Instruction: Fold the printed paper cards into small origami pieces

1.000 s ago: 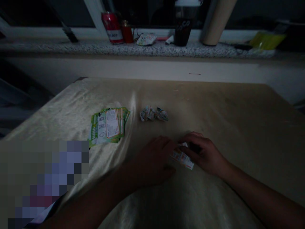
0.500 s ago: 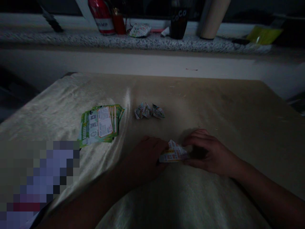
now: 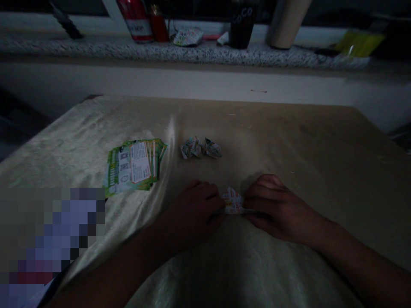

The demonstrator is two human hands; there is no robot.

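Between my hands is a small folded piece of printed paper (image 3: 233,202), white with orange and yellow print, its pointed top facing away from me. My left hand (image 3: 201,209) pinches its left side, and my right hand (image 3: 272,207) grips the right side with bent fingers. The paper's outer ends are covered by my fingers. Farther back on the cloth lie crumpled or folded paper pieces (image 3: 195,148) in a short row. To the left, a fanned stack of green printed leaflets (image 3: 128,167) rests flat.
A pale, shiny cloth (image 3: 272,141) with wrinkles covers the table. Beyond it, a speckled stone sill (image 3: 205,52) carries a red bottle (image 3: 136,21), a dark cup (image 3: 241,25), a beige cylinder (image 3: 289,23) and a yellow packet (image 3: 361,42). A pixelated patch hides the lower left.
My right hand has closed in on the paper's right side, and my left fingers have curled more. Less of the paper shows now. The leaflets and crumpled pieces stay put.
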